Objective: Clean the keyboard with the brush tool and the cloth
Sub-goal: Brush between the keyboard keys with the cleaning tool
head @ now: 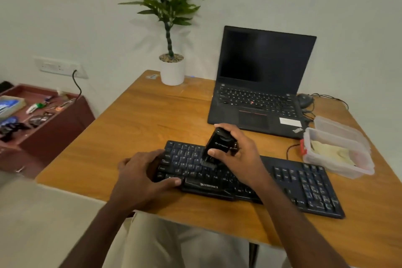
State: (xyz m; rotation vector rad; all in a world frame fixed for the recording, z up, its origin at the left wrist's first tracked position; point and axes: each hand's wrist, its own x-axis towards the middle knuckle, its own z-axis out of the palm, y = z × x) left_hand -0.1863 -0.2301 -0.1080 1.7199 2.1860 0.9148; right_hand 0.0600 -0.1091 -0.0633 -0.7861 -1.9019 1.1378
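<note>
A black keyboard [304, 183] lies across the near part of the wooden table [141, 119]. My right hand [237, 154] grips a black brush tool [217, 146] and holds it tilted, its bristles down on the keys left of the keyboard's middle. My left hand [141, 172] holds the keyboard's left end, thumb along the front edge and fingers curled over the side. A pale yellow cloth [332, 152] lies inside a clear plastic box [348, 171] to the right, behind the keyboard.
An open black laptop [261, 85] stands behind the keyboard, with a mouse [304, 100] and cables at its right. A potted plant [171, 69] sits at the table's back edge. A dark red cabinet [54, 124] with small items stands left of the table.
</note>
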